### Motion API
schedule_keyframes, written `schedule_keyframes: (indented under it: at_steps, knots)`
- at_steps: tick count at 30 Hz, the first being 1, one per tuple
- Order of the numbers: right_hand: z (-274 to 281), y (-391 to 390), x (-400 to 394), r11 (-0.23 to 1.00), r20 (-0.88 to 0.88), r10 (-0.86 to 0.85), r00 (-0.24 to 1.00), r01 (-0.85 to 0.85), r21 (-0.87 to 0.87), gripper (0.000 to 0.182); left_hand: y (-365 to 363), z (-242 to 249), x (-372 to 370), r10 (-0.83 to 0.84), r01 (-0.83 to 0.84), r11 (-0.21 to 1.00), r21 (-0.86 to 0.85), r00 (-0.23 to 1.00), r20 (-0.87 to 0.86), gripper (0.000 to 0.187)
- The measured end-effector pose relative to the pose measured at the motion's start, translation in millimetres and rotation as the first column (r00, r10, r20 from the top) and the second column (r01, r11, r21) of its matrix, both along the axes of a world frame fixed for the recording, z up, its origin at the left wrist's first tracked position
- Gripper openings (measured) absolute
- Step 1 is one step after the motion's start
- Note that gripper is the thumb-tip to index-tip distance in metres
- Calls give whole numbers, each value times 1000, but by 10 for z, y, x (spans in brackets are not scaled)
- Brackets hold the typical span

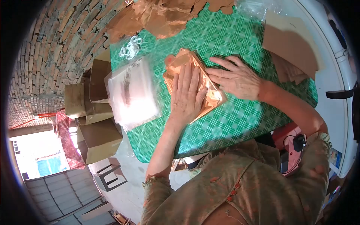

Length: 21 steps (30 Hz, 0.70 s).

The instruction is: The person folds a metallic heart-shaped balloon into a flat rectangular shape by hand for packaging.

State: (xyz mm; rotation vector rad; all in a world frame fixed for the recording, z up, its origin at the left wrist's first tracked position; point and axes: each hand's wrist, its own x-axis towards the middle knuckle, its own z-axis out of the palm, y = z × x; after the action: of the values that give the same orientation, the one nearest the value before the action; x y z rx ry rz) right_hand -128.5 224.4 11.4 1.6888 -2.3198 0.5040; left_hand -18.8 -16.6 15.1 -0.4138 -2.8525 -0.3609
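A shiny copper-coloured foil piece, folded into a creased flat shape, lies on the green checked tablecloth. My left hand rests flat on top of it, fingers stretched out toward the far end and thumb toward the right edge. At the foil's right edge, my right hand is low over the cloth with its fingers spread, fingertips right at the foil. Left of my left hand lies a stack of clear plastic bags. Beyond the stack is a small tangle of white loops.
More copper-coloured foil is heaped at the table's far edge. Brown cardboard sheets lie at the right, near clear plastic. Open cardboard boxes stand left of the table, beside a grey stool. A brick wall rises behind.
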Motion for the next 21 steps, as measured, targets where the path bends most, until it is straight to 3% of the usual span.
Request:
schedule_keyframes:
  at_steps: [9, 21]
  knots:
    - [-31, -77, -77, 994, 92, 46, 995, -55, 89, 56, 17, 40, 10, 41, -48, 994, 99, 996, 79, 65]
    - [47, -135, -96, 971, 157, 48, 986, -83, 226, 52, 29, 51, -9, 44, -46, 999, 26, 994, 97, 61]
